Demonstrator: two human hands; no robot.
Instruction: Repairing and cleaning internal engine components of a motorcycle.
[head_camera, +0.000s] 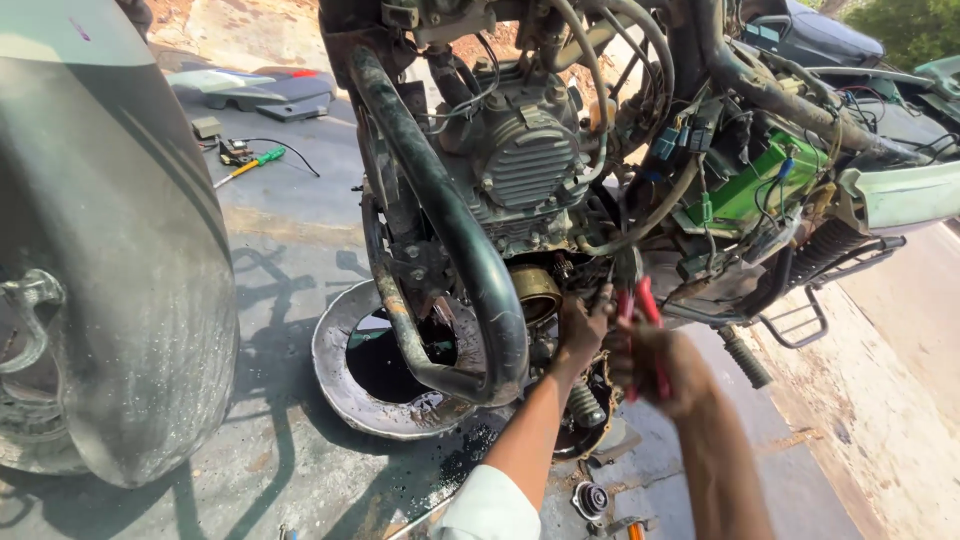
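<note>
view: head camera, looking down at a stripped motorbike (560, 180) on grey pavement.
left hand: left hand (582, 325) reaches into the open lower engine, just right of the crash bar (455, 230); fingers curled on a part inside. i cannot tell what it grips.
right hand: right hand (655, 365) is closed around pliers (640, 300) with red handles; the tips point up into the engine, just beside the left hand.
engine: finned cylinder (530, 160) sits above both hands; a brass-coloured ring (535, 290) shows just left of the left hand.
pan: round metal pan (345, 390) lies on the ground under the crash bar, with dark oil in it and spilled oil beside it.
battery: green box (760, 185) sits among wires at upper right.
tyre: dusty tyre (120, 260) fills the left side.
ground: screwdriver (250, 165) with a green and yellow handle lies far off at upper left; small round part (590, 498) lies near the left forearm.
</note>
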